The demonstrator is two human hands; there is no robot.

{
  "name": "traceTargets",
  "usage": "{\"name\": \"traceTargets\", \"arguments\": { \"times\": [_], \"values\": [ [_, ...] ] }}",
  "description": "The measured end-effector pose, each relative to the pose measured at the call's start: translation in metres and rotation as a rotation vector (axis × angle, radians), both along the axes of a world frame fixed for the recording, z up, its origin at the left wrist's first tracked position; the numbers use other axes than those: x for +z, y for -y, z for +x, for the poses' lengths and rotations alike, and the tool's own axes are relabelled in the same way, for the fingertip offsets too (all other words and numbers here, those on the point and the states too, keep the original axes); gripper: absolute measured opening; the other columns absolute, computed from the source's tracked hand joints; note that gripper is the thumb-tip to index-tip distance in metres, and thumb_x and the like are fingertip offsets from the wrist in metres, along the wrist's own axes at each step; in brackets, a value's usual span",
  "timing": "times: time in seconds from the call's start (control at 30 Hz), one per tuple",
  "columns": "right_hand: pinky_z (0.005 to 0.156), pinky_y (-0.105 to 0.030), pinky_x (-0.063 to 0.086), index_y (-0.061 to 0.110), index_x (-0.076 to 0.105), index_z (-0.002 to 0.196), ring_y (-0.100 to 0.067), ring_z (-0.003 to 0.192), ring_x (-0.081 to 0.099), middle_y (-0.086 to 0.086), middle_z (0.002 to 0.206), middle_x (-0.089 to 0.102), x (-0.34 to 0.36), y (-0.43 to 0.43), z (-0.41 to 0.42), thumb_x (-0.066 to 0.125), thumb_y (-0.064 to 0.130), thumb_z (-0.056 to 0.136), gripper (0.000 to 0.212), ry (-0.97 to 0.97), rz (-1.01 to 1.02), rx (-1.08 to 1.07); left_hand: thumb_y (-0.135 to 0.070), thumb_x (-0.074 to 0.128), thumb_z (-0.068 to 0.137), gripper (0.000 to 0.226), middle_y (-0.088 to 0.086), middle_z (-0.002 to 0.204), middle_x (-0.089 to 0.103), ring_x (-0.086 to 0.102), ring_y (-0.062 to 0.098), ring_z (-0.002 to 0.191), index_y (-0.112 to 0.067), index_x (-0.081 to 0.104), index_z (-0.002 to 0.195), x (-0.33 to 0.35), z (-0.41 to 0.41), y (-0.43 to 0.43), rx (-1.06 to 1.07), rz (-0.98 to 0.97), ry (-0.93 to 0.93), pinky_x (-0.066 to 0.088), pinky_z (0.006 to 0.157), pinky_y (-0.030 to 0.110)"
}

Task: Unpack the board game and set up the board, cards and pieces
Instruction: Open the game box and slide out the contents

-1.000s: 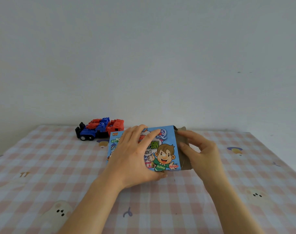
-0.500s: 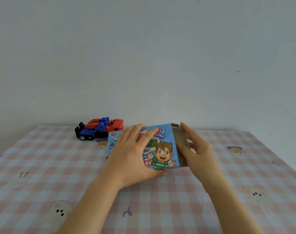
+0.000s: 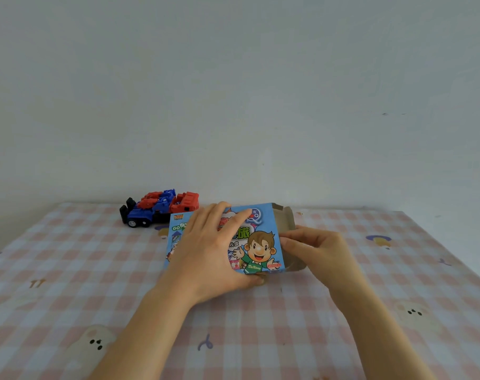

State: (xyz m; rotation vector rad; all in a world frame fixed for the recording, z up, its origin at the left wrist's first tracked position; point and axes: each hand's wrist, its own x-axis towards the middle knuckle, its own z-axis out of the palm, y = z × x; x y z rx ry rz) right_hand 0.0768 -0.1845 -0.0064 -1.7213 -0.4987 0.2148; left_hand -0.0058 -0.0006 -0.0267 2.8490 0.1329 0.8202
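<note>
— Starting near: what do the two hands do?
— The left hand (image 3: 206,259) lies on the one game box (image 3: 258,242), fingers (image 3: 219,215) spread over the top and thumb hooked under its near edge. The right hand (image 3: 315,250) is at the box's right end with fingers bent at the brown flap (image 3: 284,218). Whether they pinch anything, I cannot tell.
— How does the box lie?
— In the middle of the bench (image 3: 68,270), long axis left to right, open end pointing right. Behind it stands one toy truck (image 3: 159,209), near the wall.

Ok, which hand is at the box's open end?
The right hand, its fingers at the brown flaps of the game box; the left hand just grips the printed top.
</note>
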Motion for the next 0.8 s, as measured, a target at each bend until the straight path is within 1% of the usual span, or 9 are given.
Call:
{"name": "traceTargets", "arguments": {
  "times": [0.1,0.17,0.3,0.4,0.5,0.6,0.63,0.7,0.8],
  "values": [
    [0.065,-0.022,0.049,0.022,0.076,0.075,-0.007,0.068,0.065,0.005,0.074,0.075,-0.0001,0.0017,0.0012,0.07,0.025,0.083,0.01,-0.069,-0.031,-0.01,-0.088,0.052,0.051,0.104,-0.003,0.138,0.035,0.033,0.019,0.129,-0.034,0.035,0.14,-0.0004,0.0006,0.0011,-0.019,0.0,0.009,0.031,0.11,0.042],
    [0.064,-0.022,0.047,0.021,0.076,0.074,-0.007,0.067,0.064,0.005,0.073,0.075,-0.0003,0.0031,0.002,0.07,0.029,0.082,0.013,-0.091,-0.058,-0.012,-0.087,0.051,0.052,0.104,-0.003,0.138,0.035,0.032,0.019,0.13,-0.035,0.035,0.14,-0.0002,0.0002,0.002,-0.028,0.005,-0.005,0.03,0.11,0.041],
    [0.059,-0.021,0.045,0.024,0.074,0.071,-0.004,0.062,0.062,0.007,0.069,0.074,-0.0018,0.0036,0.0011,0.068,0.032,0.084,0.017,-0.075,-0.179,-0.002,-0.087,0.051,0.052,0.105,-0.004,0.141,0.034,0.03,0.018,0.132,-0.038,0.031,0.142,-0.001,0.0007,0.0044,-0.05,0.021,-0.064,0.029,0.112,0.04],
    [0.061,-0.022,0.046,0.026,0.074,0.072,-0.004,0.065,0.063,0.008,0.07,0.074,-0.0011,0.0035,0.0009,0.066,0.034,0.085,0.016,-0.076,-0.205,0.02,-0.087,0.051,0.051,0.105,-0.004,0.142,0.033,0.029,0.018,0.133,-0.039,0.029,0.142,-0.0013,0.0013,0.0049,-0.06,0.013,-0.071,0.028,0.113,0.04],
    [0.069,-0.029,0.05,0.026,0.074,0.075,-0.009,0.072,0.066,0.006,0.073,0.074,-0.0005,0.0035,0.0006,0.064,0.033,0.086,0.016,-0.089,-0.192,0.048,-0.087,0.048,0.05,0.106,-0.005,0.144,0.031,0.026,0.017,0.135,-0.039,0.028,0.143,-0.0002,0.0007,0.0048,-0.059,0.004,-0.08,0.024,0.114,0.037],
    [0.083,-0.04,0.053,0.017,0.075,0.083,-0.023,0.085,0.07,0.0,0.079,0.075,-0.0014,0.0024,0.0014,0.065,0.031,0.086,0.017,-0.131,-0.181,0.057,-0.088,0.047,0.05,0.107,-0.007,0.144,0.029,0.024,0.015,0.135,-0.04,0.026,0.143,0.0007,0.0006,0.0047,-0.065,-0.008,-0.088,0.022,0.114,0.035],
    [0.085,-0.042,0.052,0.013,0.074,0.085,-0.026,0.087,0.07,-0.003,0.079,0.075,-0.0014,0.0018,0.0017,0.066,0.029,0.085,0.018,-0.153,-0.172,0.041,-0.089,0.047,0.05,0.107,-0.007,0.145,0.028,0.024,0.015,0.135,-0.041,0.025,0.143,0.0006,0.0007,0.0043,-0.067,-0.013,-0.097,0.023,0.115,0.036],
    [0.079,-0.042,0.051,0.006,0.073,0.087,-0.03,0.082,0.069,-0.008,0.079,0.075,-0.0003,0.0014,0.0018,0.067,0.023,0.083,0.019,-0.212,-0.121,0.005,-0.089,0.048,0.05,0.108,-0.008,0.146,0.027,0.023,0.014,0.136,-0.042,0.023,0.144,0.0003,0.001,0.0033,-0.074,-0.022,-0.112,0.023,0.115,0.036],
    [0.071,-0.039,0.044,0.003,0.072,0.081,-0.026,0.072,0.065,-0.014,0.08,0.074,0.0028,0.0018,0.001,0.066,0.019,0.081,0.017,-0.308,-0.011,-0.009,-0.09,0.048,0.049,0.109,-0.009,0.146,0.026,0.022,0.013,0.137,-0.043,0.021,0.144,0.0005,0.0009,0.0023,-0.079,-0.029,-0.124,0.022,0.115,0.036]
  ]
}}
